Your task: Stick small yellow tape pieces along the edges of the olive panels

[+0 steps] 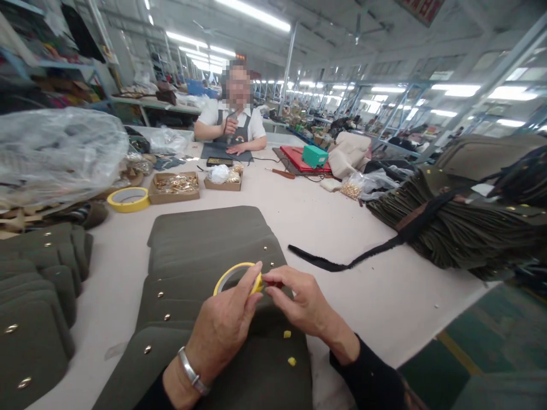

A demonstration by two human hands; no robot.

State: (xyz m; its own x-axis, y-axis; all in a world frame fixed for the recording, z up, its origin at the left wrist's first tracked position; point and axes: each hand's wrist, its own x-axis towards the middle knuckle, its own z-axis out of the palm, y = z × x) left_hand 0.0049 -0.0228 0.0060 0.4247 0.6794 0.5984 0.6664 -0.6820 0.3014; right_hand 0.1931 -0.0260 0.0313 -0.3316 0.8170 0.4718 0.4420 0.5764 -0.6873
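My left hand (226,324) is closed around a roll of yellow tape (223,277), held above overlapping olive-green fabric panels (205,233). At the roll's right edge, my right hand (301,299) pinches the loose end of the tape, thumb and fingers together. The panels carry small gold metal fittings (160,294) along both sides. Two bits of yellow tape (291,361) stick to the nearest panels, below my right hand.
More olive panels (29,307) lie fanned at left. A second yellow tape roll (128,199) and a cardboard box of gold fittings (176,185) stand beyond. A black strap (325,265) runs to a stacked pile (465,228) at right. Across the table sits a co-worker (231,125).
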